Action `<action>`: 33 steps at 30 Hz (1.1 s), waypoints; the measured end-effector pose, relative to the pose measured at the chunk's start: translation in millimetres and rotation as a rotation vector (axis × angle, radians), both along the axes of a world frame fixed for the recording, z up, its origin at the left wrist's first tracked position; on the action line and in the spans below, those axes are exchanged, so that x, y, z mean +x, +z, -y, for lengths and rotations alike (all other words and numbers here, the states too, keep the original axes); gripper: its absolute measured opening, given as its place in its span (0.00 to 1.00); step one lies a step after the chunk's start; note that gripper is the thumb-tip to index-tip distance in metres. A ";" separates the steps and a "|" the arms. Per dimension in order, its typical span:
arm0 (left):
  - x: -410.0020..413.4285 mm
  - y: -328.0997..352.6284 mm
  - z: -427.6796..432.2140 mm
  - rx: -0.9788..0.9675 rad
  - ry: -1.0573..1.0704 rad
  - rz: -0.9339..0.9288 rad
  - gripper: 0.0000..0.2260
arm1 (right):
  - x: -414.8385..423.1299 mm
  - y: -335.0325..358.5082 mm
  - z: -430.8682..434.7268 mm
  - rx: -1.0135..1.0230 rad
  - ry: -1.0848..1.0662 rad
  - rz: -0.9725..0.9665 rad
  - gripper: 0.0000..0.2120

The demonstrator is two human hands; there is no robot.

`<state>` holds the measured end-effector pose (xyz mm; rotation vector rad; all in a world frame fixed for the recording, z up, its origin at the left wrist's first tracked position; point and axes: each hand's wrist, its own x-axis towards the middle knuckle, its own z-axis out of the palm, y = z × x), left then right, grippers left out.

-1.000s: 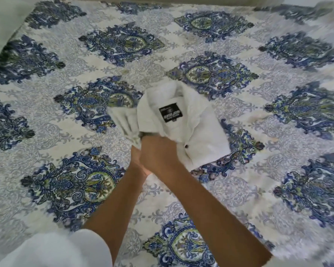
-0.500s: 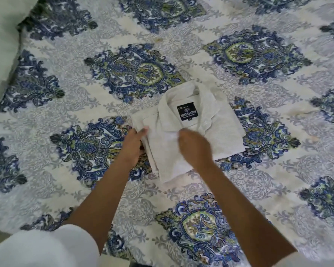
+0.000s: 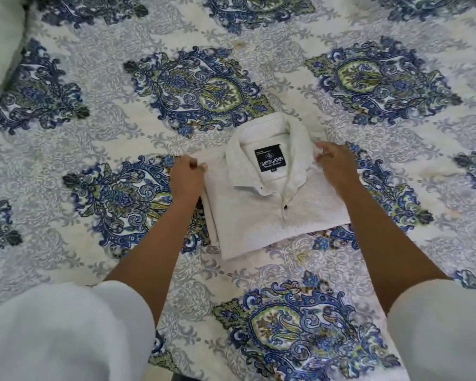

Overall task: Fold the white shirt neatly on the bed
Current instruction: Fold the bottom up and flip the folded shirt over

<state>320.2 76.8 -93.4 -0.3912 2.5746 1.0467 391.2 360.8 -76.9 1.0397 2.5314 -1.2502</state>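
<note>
At the centre of the bed (image 3: 94,149), the white shirt (image 3: 270,215) lies folded into a compact rectangle, front side up, with its collar (image 3: 300,133) at the far end, away from you. The rectangle sits slightly askew, so its near left corner is the point closest to you. Stacked layers of cloth show along its left edge. Inside the open collar a black label (image 3: 270,160) faces up and reads "SUPER JOHN". Below it, one small dark button (image 3: 285,207) closes the placket.

Your hands are apart, one on each side of the shirt at shoulder level. Your left hand (image 3: 186,176) pinches the left edge of the fold between thumb and curled fingers. Your right hand (image 3: 335,166) has its fingers curled onto the right edge, just beside the collar — the fingertips bear on the cloth there. Both forearms are bare and reach forward over the bed. The left sleeve (image 3: 66,334) and the right sleeve (image 3: 445,331), both white, fill the near corners of the view.

Around the shirt the bed shows a print of blue, green and grey medallions on a pale ground. A pale pillow (image 3: 0,31) lies at the far left corner — well apart from the shirt.
</note>
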 end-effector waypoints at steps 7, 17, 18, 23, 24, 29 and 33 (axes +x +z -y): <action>-12.9 18.1 1.7 0.388 -0.151 0.070 0.05 | -2.9 -3.2 -4.3 0.025 0.057 0.033 0.18; -54.8 35.1 20.1 0.417 -0.477 0.494 0.10 | -31.8 -1.8 -19.7 0.033 0.116 -0.039 0.18; -55.9 35.8 23.7 0.427 -0.506 0.508 0.10 | -34.2 -3.1 -21.3 0.083 0.124 -0.024 0.16; -51.3 33.2 24.7 0.274 -0.444 0.326 0.08 | -40.9 -3.6 -24.6 0.278 0.135 -0.008 0.11; -47.0 31.6 20.2 0.176 -0.440 0.274 0.07 | -40.7 -3.6 -24.1 0.291 0.133 -0.014 0.10; -3.5 15.0 8.6 -0.025 -0.176 -0.023 0.20 | -27.8 -11.1 -28.4 0.194 -0.054 -0.009 0.16; 32.7 15.2 -7.6 0.290 0.368 0.197 0.25 | -14.1 6.5 -39.5 0.002 -0.047 0.347 0.31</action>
